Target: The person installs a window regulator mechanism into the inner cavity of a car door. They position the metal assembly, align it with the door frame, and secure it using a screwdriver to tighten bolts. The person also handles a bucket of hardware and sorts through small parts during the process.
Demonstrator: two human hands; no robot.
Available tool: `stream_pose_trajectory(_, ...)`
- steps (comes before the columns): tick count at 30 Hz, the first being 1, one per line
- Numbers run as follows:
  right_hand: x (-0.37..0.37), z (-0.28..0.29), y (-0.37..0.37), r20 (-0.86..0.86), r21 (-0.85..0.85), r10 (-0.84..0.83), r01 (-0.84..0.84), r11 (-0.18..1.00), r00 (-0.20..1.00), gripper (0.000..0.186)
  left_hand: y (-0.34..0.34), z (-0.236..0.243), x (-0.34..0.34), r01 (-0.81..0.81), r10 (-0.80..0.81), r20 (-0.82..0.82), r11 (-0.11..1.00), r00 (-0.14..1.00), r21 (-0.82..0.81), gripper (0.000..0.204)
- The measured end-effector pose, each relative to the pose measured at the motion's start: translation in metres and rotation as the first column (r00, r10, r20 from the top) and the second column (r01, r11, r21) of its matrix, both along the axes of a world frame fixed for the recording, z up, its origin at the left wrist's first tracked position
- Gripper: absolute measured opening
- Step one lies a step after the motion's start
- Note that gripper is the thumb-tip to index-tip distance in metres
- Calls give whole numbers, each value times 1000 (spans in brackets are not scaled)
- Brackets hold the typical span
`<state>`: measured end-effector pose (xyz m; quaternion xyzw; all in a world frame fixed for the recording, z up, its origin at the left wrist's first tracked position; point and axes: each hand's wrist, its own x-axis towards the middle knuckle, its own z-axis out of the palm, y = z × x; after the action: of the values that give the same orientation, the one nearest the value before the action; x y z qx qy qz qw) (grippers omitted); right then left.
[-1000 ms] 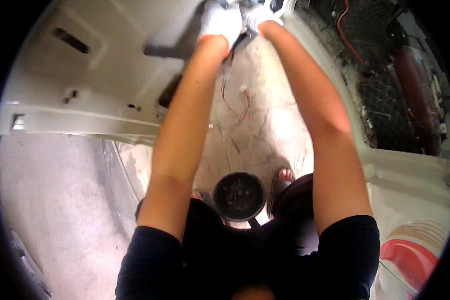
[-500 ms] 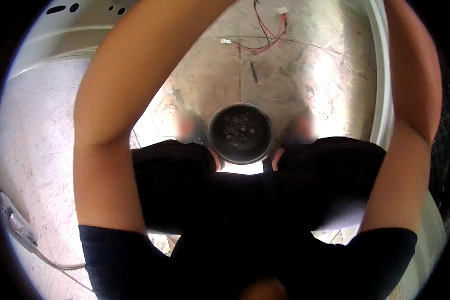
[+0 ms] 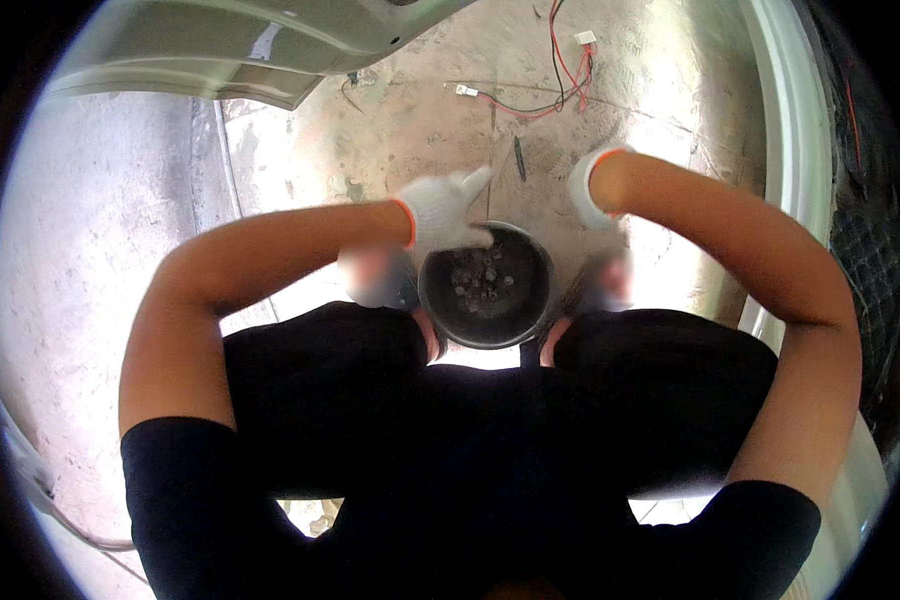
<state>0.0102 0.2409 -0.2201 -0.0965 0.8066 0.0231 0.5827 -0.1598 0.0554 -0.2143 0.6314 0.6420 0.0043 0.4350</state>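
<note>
Between my feet is a dark round pan (image 3: 518, 300) with several small metal pieces (image 3: 480, 280), perhaps nuts or bolts, in it and its handle toward my body. My left hand (image 3: 442, 208), in a white knit glove with an orange cuff, hovers at the pan's upper left rim, fingers apart, nothing visible in them. My right hand (image 3: 594, 190), gloved alike, hangs beyond the pan's upper right, its fingers turned away and hard to see. A slim dark object (image 3: 520, 158) lies on the floor between the hands, past the pan.
Red and black wires (image 3: 525, 112) with white connectors lie on the concrete floor (image 3: 420, 120) ahead. A pale metal vehicle panel (image 3: 190, 50) spans the upper left. At right run a pale door sill (image 3: 790, 110) and dark quilted trim (image 3: 860, 270). A grey cable (image 3: 90, 535) lies lower left.
Both hands have come down from high on the vehicle panel to beside the pan. The left hand has spread its fingers at the rim, and the view has shifted down onto the floor.
</note>
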Motion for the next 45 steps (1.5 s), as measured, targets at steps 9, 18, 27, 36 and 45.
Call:
stream_pose_trajectory(9,-34,8,28,-174,5,25,-25,1000,984,25,-35,-57,-2,-138,128,-54,941,990,-310,48)
stream_pose_trajectory(18,-51,1,45,-92,0,457,-459,888,885,27,41,-52,-48,-516,544,60,822,837,-242,40)
stream_pose_trajectory(27,-42,-16,22,-428,-270,-354,256,928,832,24,23,-55,-47,-594,758,237,632,608,-497,37)
stream_pose_trajectory(36,-35,-60,-4,-503,-201,-281,205,958,818,22,22,-67,-45,-600,806,241,570,540,-562,32)
stream_pose_trajectory(45,-24,-86,-12,-563,-200,-394,342,918,727,18,25,-82,-46,-598,796,209,574,569,-559,33)
